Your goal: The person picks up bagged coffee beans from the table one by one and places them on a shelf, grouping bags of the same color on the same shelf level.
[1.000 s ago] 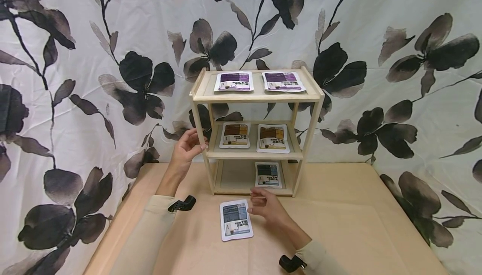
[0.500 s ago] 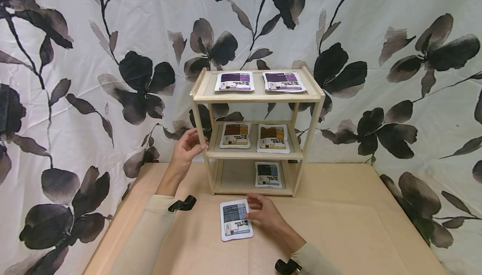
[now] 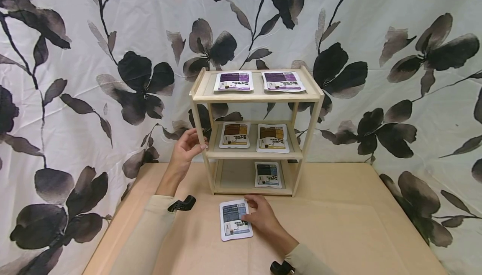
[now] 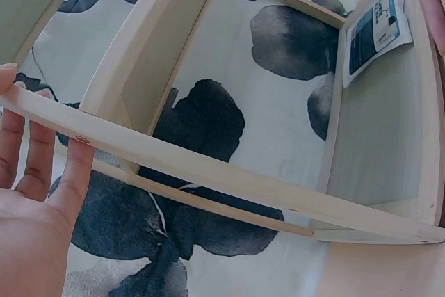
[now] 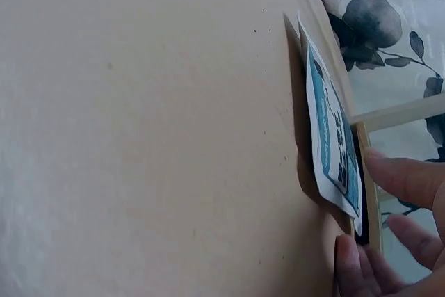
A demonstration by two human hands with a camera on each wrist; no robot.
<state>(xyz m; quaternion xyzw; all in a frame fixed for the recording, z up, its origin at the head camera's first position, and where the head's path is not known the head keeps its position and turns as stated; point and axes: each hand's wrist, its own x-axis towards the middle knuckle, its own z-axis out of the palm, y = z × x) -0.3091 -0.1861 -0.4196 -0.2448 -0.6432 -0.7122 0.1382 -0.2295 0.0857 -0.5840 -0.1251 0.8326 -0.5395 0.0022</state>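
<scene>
In the head view, a white pouch with a dark blue-grey label [image 3: 236, 219] lies flat on the table in front of a small wooden shelf [image 3: 256, 156]. My right hand [image 3: 265, 216] is at the pouch's right edge, thumb over its face and fingers by its upper right corner. The right wrist view shows the thumb [image 5: 407, 180] and fingers spread apart beside the pouch [image 5: 332, 133]. My left hand [image 3: 184, 151] holds the shelf's left front post [image 4: 174, 154], fingers behind it and thumb on its near side, as seen in the left wrist view.
Two purple-labelled pouches [image 3: 234, 81] lie on the top tier and two brown-labelled pouches [image 3: 235, 135] on the middle one. One blue-grey pouch [image 3: 268, 175] lies on the right of the bottom tier. A flowered cloth [image 3: 150, 24] hangs behind the table [image 3: 339, 216].
My right hand has moved left and slightly down, from beside the pouch to over its right edge. The pouch, the shelf and my left hand stay where they were.
</scene>
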